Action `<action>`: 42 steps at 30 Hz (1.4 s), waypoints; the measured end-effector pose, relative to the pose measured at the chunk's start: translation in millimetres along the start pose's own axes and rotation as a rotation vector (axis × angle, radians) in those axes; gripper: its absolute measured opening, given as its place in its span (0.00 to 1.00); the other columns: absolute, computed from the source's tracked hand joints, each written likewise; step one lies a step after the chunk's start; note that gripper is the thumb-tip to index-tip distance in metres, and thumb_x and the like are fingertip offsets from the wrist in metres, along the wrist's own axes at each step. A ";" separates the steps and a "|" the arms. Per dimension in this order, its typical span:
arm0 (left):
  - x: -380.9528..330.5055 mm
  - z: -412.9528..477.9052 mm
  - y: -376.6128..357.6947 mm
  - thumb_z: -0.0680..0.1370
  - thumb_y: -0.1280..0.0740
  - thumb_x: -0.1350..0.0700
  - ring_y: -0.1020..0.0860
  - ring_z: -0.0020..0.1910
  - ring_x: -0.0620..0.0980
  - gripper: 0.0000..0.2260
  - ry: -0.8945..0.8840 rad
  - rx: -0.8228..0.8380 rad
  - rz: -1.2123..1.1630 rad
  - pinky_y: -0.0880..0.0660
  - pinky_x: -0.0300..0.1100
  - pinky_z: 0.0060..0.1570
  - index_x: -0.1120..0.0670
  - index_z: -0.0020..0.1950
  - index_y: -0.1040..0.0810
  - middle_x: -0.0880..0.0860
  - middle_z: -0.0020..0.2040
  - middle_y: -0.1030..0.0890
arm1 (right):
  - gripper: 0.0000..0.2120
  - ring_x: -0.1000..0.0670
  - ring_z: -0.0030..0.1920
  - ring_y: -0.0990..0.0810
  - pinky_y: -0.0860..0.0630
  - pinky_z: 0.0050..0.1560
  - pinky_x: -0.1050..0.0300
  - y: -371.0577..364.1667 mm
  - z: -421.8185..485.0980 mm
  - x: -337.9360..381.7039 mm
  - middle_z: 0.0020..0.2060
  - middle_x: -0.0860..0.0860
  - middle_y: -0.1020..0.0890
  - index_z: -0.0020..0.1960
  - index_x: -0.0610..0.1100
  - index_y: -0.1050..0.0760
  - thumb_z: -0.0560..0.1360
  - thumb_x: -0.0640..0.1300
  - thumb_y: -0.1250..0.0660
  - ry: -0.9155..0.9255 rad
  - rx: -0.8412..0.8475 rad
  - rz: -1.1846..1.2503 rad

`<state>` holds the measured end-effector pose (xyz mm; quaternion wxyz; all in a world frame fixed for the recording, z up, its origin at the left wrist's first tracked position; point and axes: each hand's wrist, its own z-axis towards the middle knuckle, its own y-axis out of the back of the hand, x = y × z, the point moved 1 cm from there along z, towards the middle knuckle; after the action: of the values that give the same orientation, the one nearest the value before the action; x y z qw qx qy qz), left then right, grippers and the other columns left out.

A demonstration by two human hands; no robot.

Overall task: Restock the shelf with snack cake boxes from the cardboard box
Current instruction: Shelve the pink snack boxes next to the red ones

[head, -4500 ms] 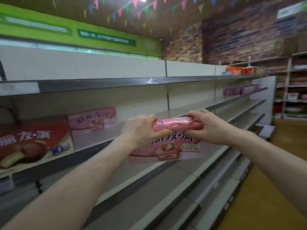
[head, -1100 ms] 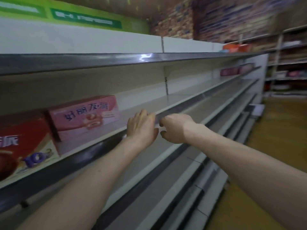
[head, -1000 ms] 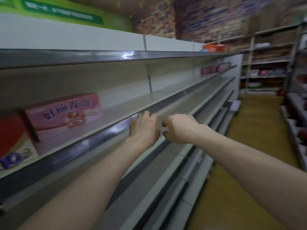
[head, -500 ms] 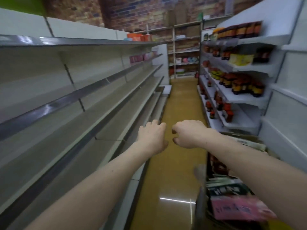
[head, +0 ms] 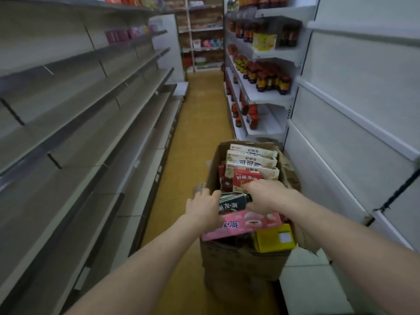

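Turned from the shelf (head: 95, 137) at 9 o'clock; both hands now over the cardboard box (head: 245, 258) at 6 o'clock. Left hand (head: 203, 206) spread, right hand (head: 263, 195) loose, touching the dark snack cake box (head: 234, 202) (no grip yet). Next pick starting.

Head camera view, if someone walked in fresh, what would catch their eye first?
Most likely the open cardboard box on the yellow aisle floor, crammed with snack cake boxes, a pink box lying across its near end. Both hands reach into it, the left hand at its left edge and the right hand over a dark green box. To the left run long bare grey shelves; bottles line the white shelves on the right.
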<state>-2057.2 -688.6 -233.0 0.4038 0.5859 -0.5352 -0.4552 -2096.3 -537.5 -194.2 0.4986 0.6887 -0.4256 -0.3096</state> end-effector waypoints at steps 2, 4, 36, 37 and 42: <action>-6.8 7.2 -16.2 0.75 0.31 0.48 0.32 0.67 0.56 0.33 0.021 0.031 -0.030 0.31 0.53 0.64 0.49 0.75 0.41 0.54 0.68 0.32 | 0.22 0.44 0.61 0.27 0.27 0.50 0.49 -18.5 2.4 -11.8 0.63 0.47 0.26 0.67 0.47 0.32 0.75 0.52 0.34 -0.017 0.025 0.034; -11.2 13.3 -30.3 0.74 0.30 0.47 0.32 0.66 0.55 0.33 0.044 0.046 -0.059 0.30 0.52 0.63 0.49 0.75 0.41 0.54 0.67 0.32 | 0.31 0.43 0.67 0.32 0.29 0.59 0.47 -37.6 6.5 -21.2 0.67 0.46 0.31 0.72 0.47 0.37 0.74 0.57 0.33 -0.038 0.025 0.060; 21.0 38.2 -5.8 0.72 0.33 0.40 0.21 0.53 0.48 0.24 0.204 -0.206 -0.690 0.29 0.56 0.61 0.43 0.66 0.32 0.44 0.53 0.22 | 0.34 0.45 0.68 0.34 0.31 0.62 0.47 -15.2 47.7 -29.5 0.68 0.48 0.35 0.74 0.52 0.44 0.73 0.46 0.31 -0.097 -0.464 0.626; 26.4 32.9 4.5 0.72 0.32 0.40 0.19 0.49 0.48 0.26 0.209 -0.206 -0.789 0.25 0.56 0.57 0.43 0.68 0.33 0.43 0.52 0.21 | 0.34 0.45 0.67 0.32 0.30 0.62 0.47 -4.8 48.9 -22.4 0.67 0.48 0.32 0.74 0.52 0.43 0.72 0.47 0.30 -0.083 -0.480 0.700; 52.7 -1.0 59.1 0.78 0.32 0.50 0.16 0.35 0.44 0.31 0.205 -0.278 -1.228 0.22 0.39 0.30 0.46 0.78 0.44 0.46 0.47 0.21 | 0.36 0.50 0.63 0.28 0.28 0.59 0.52 39.8 59.6 19.1 0.66 0.50 0.29 0.74 0.50 0.42 0.72 0.53 0.29 0.006 -0.458 0.924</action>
<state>-2070.9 -747.0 -181.3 0.1908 0.7686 0.0038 -0.6106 -2149.6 -585.4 -174.9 0.7229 0.3026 -0.6052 -0.1401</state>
